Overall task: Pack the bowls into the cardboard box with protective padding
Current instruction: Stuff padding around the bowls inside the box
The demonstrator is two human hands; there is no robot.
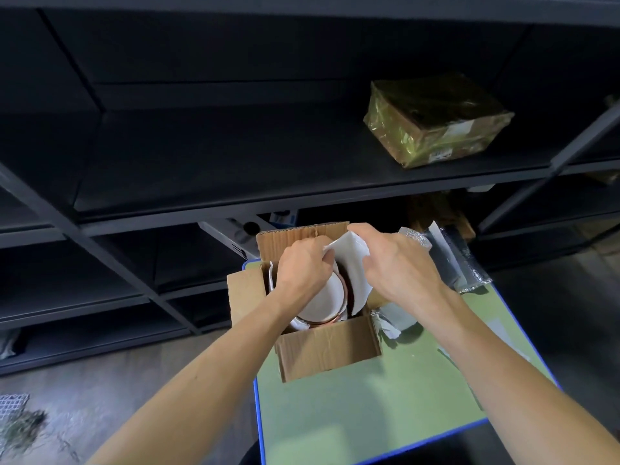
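- Dark metal shelving (235,162) is filling the background; a parcel wrapped in shiny film (436,122) is sitting on the right of one shelf.
- Green table (369,414) with a blue edge is standing in front of the shelving, on a grey floor (117,380).
- Some loose debris (23,427) is lying on the floor at the lower left.
- Cardboard box (328,350) is sitting on the far left part of the table, with its flaps standing open.
- White bowl (327,297) with a copper-coloured rim is standing on edge inside the box.
- White padding is showing under the bowl and along the box's left wall.
- A dark brown edge is showing just right of the bowl; I can't tell whether it's a second bowl.
- White foam sheet (352,253) is hanging over the box opening, with its lower part going down inside, right of the bowl.
- Left hand (302,270) is hovering over the box, fingers curled, pinching the sheet's upper left corner.
- Right hand (402,266) is gripping the sheet's right side, fingers curled round it.
- Crumpled grey-white wrapping (397,318) is lying on the table, touching the box's right side.
- Black roll (453,260) with bubble wrap around it is lying near the table's far right corner, behind the right hand.
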